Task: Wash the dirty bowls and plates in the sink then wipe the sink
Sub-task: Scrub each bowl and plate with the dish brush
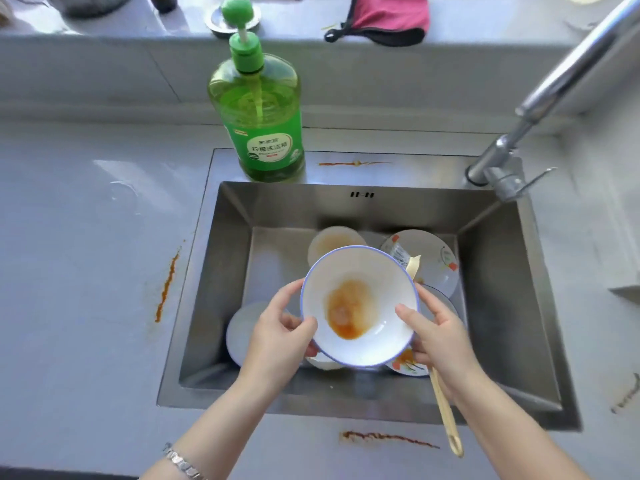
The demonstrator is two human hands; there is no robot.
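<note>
Left grip [277, 337] and right grip [440, 337] both clamp one blue-rimmed bowl [360, 306] — orange sauce inside — above the sink [221, 271] (four more dirty dishes [429, 251] below, maybe more).

Left hand [277, 336], right hand [438, 336] held forward, palms facing each other, fingers [289, 291] curled

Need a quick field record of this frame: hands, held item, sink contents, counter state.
held: bowl, blue rim, orange residue inside, above sink
left hand: grips bowl's left rim
right hand: grips bowl's right rim
sink: dirty plates lie at bottom
wooden handle: passes under right hand, over front rim; grip unclear
soap bottle: upright, back ledge
counter: orange stains
</note>
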